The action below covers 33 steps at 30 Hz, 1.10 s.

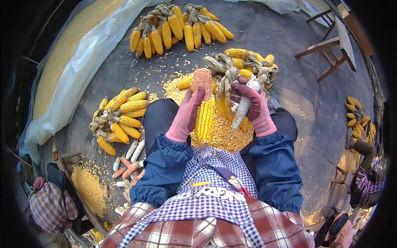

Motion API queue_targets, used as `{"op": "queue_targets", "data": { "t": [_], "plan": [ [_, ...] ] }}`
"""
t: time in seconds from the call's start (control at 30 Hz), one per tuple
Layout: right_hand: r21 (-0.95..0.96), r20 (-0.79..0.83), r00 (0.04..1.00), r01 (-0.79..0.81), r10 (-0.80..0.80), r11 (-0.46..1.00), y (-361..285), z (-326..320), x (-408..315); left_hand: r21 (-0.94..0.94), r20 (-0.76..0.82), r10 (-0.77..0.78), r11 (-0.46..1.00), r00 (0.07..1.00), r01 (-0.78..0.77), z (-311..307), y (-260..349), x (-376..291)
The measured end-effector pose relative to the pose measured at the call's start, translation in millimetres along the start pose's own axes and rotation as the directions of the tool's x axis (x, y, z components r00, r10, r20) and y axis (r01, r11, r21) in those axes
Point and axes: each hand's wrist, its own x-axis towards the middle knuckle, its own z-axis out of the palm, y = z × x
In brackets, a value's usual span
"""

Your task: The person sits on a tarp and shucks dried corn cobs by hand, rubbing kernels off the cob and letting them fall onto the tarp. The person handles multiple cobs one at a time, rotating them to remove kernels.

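Observation:
My left hand, in a pink and maroon work glove, grips a corn ear. Its upper end is stripped to the reddish cob, while rows of yellow kernels cover the lower part. In the same kind of glove, my right hand has its fingers around a bare whitish cob, tilted downward beside the ear. Below both hands, loose kernels lie heaped between my knees. A braided bunch of corn rests just beyond the hands, partly hidden by them.
Another corn bunch lies left, near bare cobs; more bunches lie ahead. Plastic sheeting edges a grain spread at left. Wooden stools stand at right. One person is at lower left, another at right.

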Motion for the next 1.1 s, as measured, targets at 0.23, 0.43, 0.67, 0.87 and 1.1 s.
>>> {"op": "queue_targets", "data": {
  "t": [0.23,0.43,0.67,0.87,1.1],
  "plan": [
    [0.299,0.323,0.943,-0.178,0.076,0.937,11.5,18.7,-11.9,-0.348,0.468,-0.317,0.792,0.825,0.501,-8.2,-34.7,-2.1],
    [0.445,0.287,0.957,-0.104,-0.031,0.890,9.3,5.5,-10.3,-0.246,0.384,-0.323,0.867,0.865,0.433,1.4,-27.6,-21.1],
    [0.082,0.270,0.957,0.082,-0.101,0.993,2.8,11.0,-20.8,-0.206,0.313,-0.225,0.932,0.923,0.297,15.4,-27.9,-26.3],
    [-0.070,0.243,0.955,0.195,-0.173,0.978,2.4,17.3,-27.6,-0.155,0.117,-0.261,0.948,0.958,0.277,30.0,-31.1,-20.7],
    [0.147,0.230,0.959,0.132,-0.164,0.980,-0.2,10.6,-22.2,-0.146,0.322,-0.197,0.956,0.926,0.254,6.1,-25.8,-21.5]
  ]
}}
